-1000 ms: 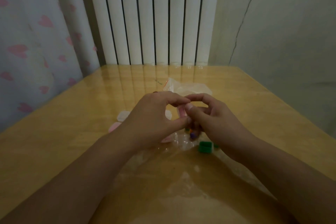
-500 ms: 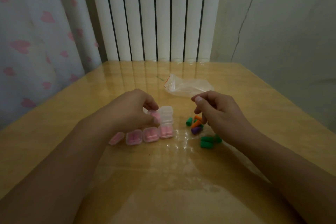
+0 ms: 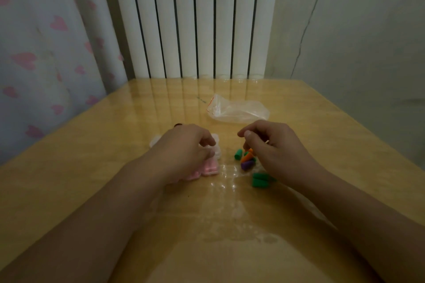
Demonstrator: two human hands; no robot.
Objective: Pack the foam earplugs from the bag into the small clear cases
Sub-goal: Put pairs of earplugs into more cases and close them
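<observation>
A: What is the left hand (image 3: 184, 149) doing?

B: It is lying over the cluster of small clear cases (image 3: 212, 161) on the table (image 3: 92, 167), fingers curled down onto them; whether it is gripping one or only resting there, I cannot tell; the hand is hiding most of the group.

A: And what are the cases holding?

B: The case (image 3: 210, 167) peeking out just under the fingertips is showing pink earplugs inside; the ones beyond the fingers are looking pale, and their contents are too blurred to read.

A: The right hand (image 3: 273, 147)?

B: It is hovering over the loose earplugs, thumb and forefinger bent toward each other; it seems to be touching the orange earplug (image 3: 248, 154), though a real pinch is not showing.

A: Where are the other plugs lying?

B: Beneath that hand; a green earplug (image 3: 238, 153) to its left, a purple earplug (image 3: 247, 164) below the orange, two more green earplugs (image 3: 260, 180) by the wrist.

A: The bag?

B: The clear bag (image 3: 236, 111) is lying beyond the right hand, apparently holding nothing.
</observation>
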